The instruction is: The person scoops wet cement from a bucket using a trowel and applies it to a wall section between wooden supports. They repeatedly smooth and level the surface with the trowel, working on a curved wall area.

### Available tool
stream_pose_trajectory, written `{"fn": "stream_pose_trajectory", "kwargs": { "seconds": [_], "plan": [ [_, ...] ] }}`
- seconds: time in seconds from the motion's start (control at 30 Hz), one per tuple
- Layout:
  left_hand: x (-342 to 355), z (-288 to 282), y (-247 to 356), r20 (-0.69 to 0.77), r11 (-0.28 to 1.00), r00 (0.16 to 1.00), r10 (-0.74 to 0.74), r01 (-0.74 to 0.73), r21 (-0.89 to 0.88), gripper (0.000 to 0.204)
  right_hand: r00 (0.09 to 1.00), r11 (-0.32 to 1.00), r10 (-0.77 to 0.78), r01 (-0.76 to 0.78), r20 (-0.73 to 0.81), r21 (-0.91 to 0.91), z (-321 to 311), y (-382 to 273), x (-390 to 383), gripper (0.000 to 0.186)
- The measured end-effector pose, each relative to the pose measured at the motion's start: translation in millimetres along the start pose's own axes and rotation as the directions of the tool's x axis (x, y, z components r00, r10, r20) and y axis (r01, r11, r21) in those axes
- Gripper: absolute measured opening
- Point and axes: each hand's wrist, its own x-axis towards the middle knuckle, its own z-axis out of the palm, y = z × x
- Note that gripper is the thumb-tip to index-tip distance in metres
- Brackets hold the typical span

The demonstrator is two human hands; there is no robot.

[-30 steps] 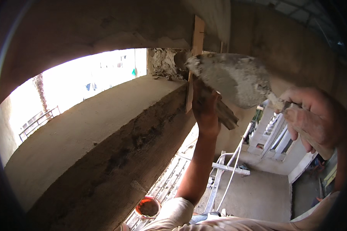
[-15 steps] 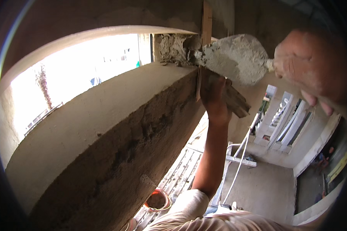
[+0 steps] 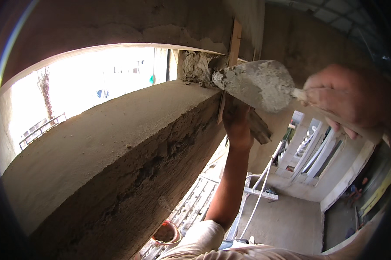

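Note:
My right hand (image 3: pixel 349 97) grips the handle of a pointed trowel (image 3: pixel 262 84), whose blade is caked with grey mortar. The blade's tip reaches left to a rough mortar patch (image 3: pixel 197 67) at the corner of the wall opening. Below the blade my left hand (image 3: pixel 238 125) is raised, its fingers partly hidden, closed around a short grooved piece (image 3: pixel 259 126) that looks like wood or metal. A thin wooden strip (image 3: pixel 234 41) stands upright at the corner edge, passing behind the trowel and down beside my left hand.
A plastered ledge (image 3: pixel 113 117) with a rough brown face runs along the left below a bright opening. Down below are an orange-rimmed bucket (image 3: pixel 177 234) on slatted boards, white poles (image 3: pixel 260 199), and a pale balustrade (image 3: pixel 308 143). Another person (image 3: pixel 358 188) is at the far right.
The view has tilted, so the ledge and opening sit lower. The trowel's tip has shifted slightly left toward the mortar patch. Both hands keep their holds.

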Motion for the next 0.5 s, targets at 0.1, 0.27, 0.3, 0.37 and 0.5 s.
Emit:
{"fn": "stream_pose_trajectory", "kwargs": {
  "seconds": [0.1, 0.27, 0.3, 0.37, 0.5],
  "plan": [
    [-1, 5, 2, -0.021, 0.999, 0.999, 0.039, -0.039, 0.023, 0.054, 0.999, 0.992, 0.016, -0.02, -0.033, -0.122, -2, -11, 17, 0.033],
    [-3, 0, 3, -0.096, 0.999, 0.995, 0.036, -0.034, 0.019, 0.055, 0.988, 0.96, 0.151, -0.155, -0.037, -0.231, -11, -42, 14, 0.036],
    [-2, 2, 1, -0.098, 0.999, 0.995, 0.032, -0.03, 0.024, 0.056, 0.982, 0.953, 0.182, -0.186, -0.039, -0.238, -14, -45, 9, 0.037],
    [-4, 4, -2, -0.102, 0.999, 0.995, 0.021, -0.018, 0.031, 0.057, 0.976, 0.956, 0.206, -0.215, -0.066, -0.2, -15, -36, 5, 0.039],
    [-3, 12, 2, -0.096, 0.999, 0.995, 0.021, -0.024, -0.034, 0.051, 0.967, 0.998, 0.047, -0.054, -0.25, -0.021, 0, 5, -18, 0.037]
  ]
}}
